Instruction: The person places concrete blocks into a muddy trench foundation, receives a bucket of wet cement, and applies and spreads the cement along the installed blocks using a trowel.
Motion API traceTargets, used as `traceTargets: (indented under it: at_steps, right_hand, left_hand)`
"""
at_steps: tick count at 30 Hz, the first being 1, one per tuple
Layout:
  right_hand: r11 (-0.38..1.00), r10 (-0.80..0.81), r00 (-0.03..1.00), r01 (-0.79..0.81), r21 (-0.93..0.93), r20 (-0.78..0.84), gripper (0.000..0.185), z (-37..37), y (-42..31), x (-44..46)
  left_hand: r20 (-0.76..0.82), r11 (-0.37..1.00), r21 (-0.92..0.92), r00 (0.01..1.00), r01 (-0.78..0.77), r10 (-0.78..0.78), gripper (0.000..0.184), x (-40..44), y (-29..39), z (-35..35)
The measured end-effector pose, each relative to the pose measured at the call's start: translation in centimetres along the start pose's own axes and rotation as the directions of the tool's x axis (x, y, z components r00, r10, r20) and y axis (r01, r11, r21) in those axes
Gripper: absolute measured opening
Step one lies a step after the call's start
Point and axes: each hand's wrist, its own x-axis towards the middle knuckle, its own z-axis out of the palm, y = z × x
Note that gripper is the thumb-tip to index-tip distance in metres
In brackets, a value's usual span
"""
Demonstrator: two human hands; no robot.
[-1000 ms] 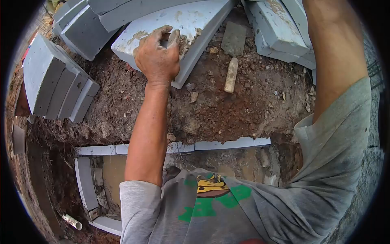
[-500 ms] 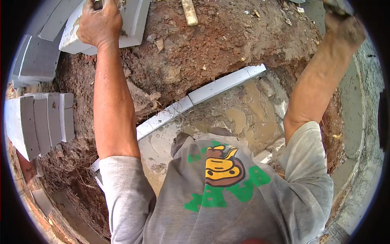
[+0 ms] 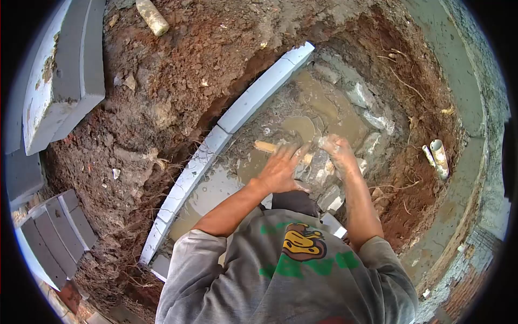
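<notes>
Down in the muddy pit, my left hand (image 3: 283, 167) has its fingers spread over a short piece of wood (image 3: 265, 146); whether it presses on the wood is unclear. Just to the right, my right hand (image 3: 338, 150) is closed near some pale, mud-covered stones (image 3: 324, 174), and what its fingers hold is too small to make out. Muddy water (image 3: 299, 127) lies beyond both hands. A row of pale grey blocks (image 3: 248, 108) edges the pit to the left of my hands.
Stacked grey blocks stand at the upper left (image 3: 67, 81) and lower left (image 3: 56, 237). A trowel handle (image 3: 152, 17) lies on the soil at the top. White pipe ends (image 3: 440, 158) stick out at the right, near a concrete edge (image 3: 458, 178).
Both hands have come down from the blocks and the far right into the pit. The view has turned toward the pit. The dark object at my right hand is no longer seen.
</notes>
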Motion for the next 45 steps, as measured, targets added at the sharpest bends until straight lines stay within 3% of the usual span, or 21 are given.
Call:
traceTargets:
  at_steps: [1,4,5,7,8,11,12,15,16,19,21,23,25,26,28,29,35,38,41,43,45]
  right_hand:
    - [0.968,0.175,0.982,-0.185,0.170,0.073,0.039,1.4,0.7,0.5]
    - [0.839,-0.017,0.971,-0.116,0.532,0.239,0.044,3.1,5.1,1.1]
    - [0.777,-0.093,0.955,-0.106,0.620,0.281,0.047,3.5,6.1,0.6]
    - [0.928,-0.200,0.978,0.170,0.331,0.056,0.052,5.7,10.7,0.1]
    - [0.948,-0.281,0.959,0.284,0.147,-0.042,0.056,6.9,12.7,0.3]
    - [0.873,-0.368,0.927,0.317,-0.370,-0.074,0.055,10.1,15.1,1.1]
    - [0.937,-0.162,0.986,0.139,-0.320,-0.046,0.047,10.5,16.1,3.2]
    - [0.976,-0.218,0.956,0.210,-0.062,-0.198,0.039,10.9,17.3,8.6]
    - [0.977,-0.207,0.951,0.212,-0.003,-0.230,0.027,11.2,19.9,10.9]
    - [1.000,-0.026,0.972,0.022,-0.021,-0.233,0.016,8.8,22.7,16.1]
    - [0.959,0.153,0.968,-0.097,0.264,-0.198,0.015,7.0,23.5,19.3]
    - [0.958,0.130,0.964,-0.061,0.280,-0.234,0.016,5.6,23.4,22.5]
    - [0.964,0.116,0.956,-0.043,0.262,-0.270,0.018,3.6,20.9,25.9]
    - [0.972,-0.011,0.935,0.093,0.216,-0.355,0.019,3.3,22.6,29.3]
    - [0.901,-0.070,0.947,0.196,0.387,-0.315,0.016,2.1,22.1,33.8]
    - [0.791,-0.029,0.982,0.136,0.596,-0.186,0.016,1.1,18.7,34.5]
    - [0.671,-0.137,0.985,0.172,0.721,-0.107,0.018,-0.1,9.2,42.0]
    - [0.984,-0.126,0.903,0.165,0.061,-0.411,0.029,2.1,8.5,47.1]
    - [0.994,-0.099,0.887,0.068,-0.084,-0.451,0.032,2.2,5.1,45.3]
    - [0.993,-0.113,0.889,0.113,-0.026,-0.444,0.030,2.4,6.1,45.6]
    - [0.991,-0.098,0.902,0.125,0.037,-0.421,0.029,2.3,7.0,45.2]
  left_hand:
    - [0.036,0.996,-0.042,0.996,0.080,-0.078,0.087,0.2,-1.7,2.5]
    - [-0.065,0.864,-0.488,0.982,0.123,-0.177,0.054,1.2,-5.4,5.7]
    - [-0.221,0.848,-0.521,0.944,0.099,-0.246,0.036,0.9,-6.2,7.5]
    - [-0.077,0.618,-0.701,0.823,0.356,-0.562,0.036,1.8,-6.1,7.4]
    - [0.058,0.380,-0.839,0.757,0.391,-0.651,0.040,2.4,-5.1,6.3]
    - [0.151,0.153,-0.891,0.599,0.427,-0.786,0.041,4.5,-6.6,8.2]
    - [0.075,0.302,-0.841,0.650,0.449,-0.756,0.046,5.3,-6.0,7.5]
    - [0.398,0.567,-0.382,0.684,0.729,-0.611,0.055,7.7,-10.5,8.9]
    - [0.238,0.617,-0.563,0.823,0.550,-0.516,0.070,7.2,-12.7,10.8]
    - [-0.143,0.800,0.037,0.795,0.599,-0.589,0.090,8.2,-17.7,6.2]
    - [-0.283,0.659,0.250,0.704,0.710,-0.651,0.101,7.4,-22.7,4.6]
    - [-0.297,0.582,0.386,0.693,0.716,-0.657,0.110,5.5,-28.4,4.2]
    - [-0.169,0.319,0.380,0.404,0.868,-0.899,0.117,5.3,-31.9,3.5]
    - [-0.244,0.347,0.448,0.486,0.824,-0.839,0.119,4.9,-32.6,4.1]
    - [-0.367,0.358,0.579,0.627,0.732,-0.687,0.123,3.3,-33.3,5.5]
    - [-0.346,0.352,0.562,0.599,0.748,-0.722,0.124,3.4,-33.4,5.5]
    - [-0.337,0.276,0.540,0.505,0.795,-0.794,0.119,4.5,-31.9,5.0]
    - [-0.371,0.303,0.473,0.500,0.827,-0.783,0.112,3.9,-32.5,5.8]
    - [-0.392,0.315,0.517,0.548,0.796,-0.739,0.106,3.8,-32.7,5.6]
    - [-0.405,0.318,0.563,0.591,0.763,-0.698,0.102,3.2,-33.4,5.9]
    - [-0.368,0.318,0.541,0.559,0.779,-0.743,0.096,4.3,-32.2,5.0]
